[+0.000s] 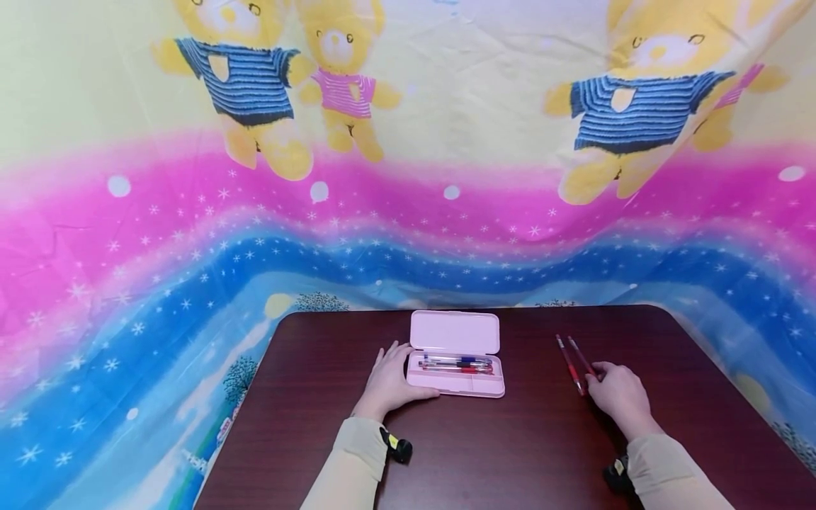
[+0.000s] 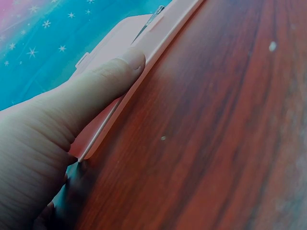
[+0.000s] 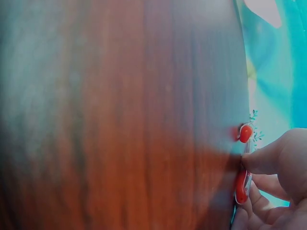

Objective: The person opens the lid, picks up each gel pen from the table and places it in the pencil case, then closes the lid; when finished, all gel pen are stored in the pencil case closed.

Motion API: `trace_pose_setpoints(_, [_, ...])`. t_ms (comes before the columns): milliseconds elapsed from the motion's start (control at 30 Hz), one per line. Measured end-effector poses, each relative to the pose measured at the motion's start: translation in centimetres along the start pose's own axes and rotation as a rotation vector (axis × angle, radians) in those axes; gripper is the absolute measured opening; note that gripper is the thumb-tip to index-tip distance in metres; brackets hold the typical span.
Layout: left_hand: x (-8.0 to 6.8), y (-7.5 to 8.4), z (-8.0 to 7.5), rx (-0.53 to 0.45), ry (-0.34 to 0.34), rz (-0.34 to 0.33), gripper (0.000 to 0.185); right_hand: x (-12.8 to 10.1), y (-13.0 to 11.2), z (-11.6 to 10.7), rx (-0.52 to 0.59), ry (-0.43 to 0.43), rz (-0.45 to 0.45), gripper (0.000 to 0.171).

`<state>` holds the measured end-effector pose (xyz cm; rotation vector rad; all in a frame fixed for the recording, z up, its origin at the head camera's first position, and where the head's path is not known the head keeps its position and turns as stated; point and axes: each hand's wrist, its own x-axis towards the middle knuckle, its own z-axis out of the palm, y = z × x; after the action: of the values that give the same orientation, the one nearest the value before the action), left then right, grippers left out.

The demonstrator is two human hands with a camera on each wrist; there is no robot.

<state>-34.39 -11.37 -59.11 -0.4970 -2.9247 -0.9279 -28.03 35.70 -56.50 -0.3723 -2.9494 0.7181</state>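
A pink pencil case (image 1: 440,383) lies open on the table, its lid (image 1: 455,331) tipped back. Several pens (image 1: 455,363) with blue, black and red parts lie in its rear compartment. My left hand (image 1: 385,382) holds the case's left end; in the left wrist view the thumb (image 2: 112,76) presses along its front wall. To the right of the case, my right hand (image 1: 621,397) pinches a red pen (image 1: 579,352) between thumb and fingers. Another red pen (image 1: 569,363) lies just left of it, and its red end (image 3: 246,133) shows in the right wrist view.
Both hands work over a dark reddish-brown table (image 1: 497,453) with rounded back corners. Behind it and along its sides hangs a cloth (image 1: 414,241) printed with bears and snowflakes. A black wrist camera (image 1: 398,448) is strapped at the left cuff, another (image 1: 617,473) at the right.
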Motion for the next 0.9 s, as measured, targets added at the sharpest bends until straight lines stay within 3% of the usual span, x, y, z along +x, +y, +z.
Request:
trace_pose_setpoints(667, [0.36,0.05,0.24,-0.009,0.009,0.002,0.116,-0.19,-0.14,-0.44,0.034,0.062,0.006,0.039])
trace_pose_setpoints(900, [0.13,-0.07,0.34,-0.004,0.007,-0.001,0.117,-0.29,-0.45,-0.16,0.055,0.042,0.031,0.039])
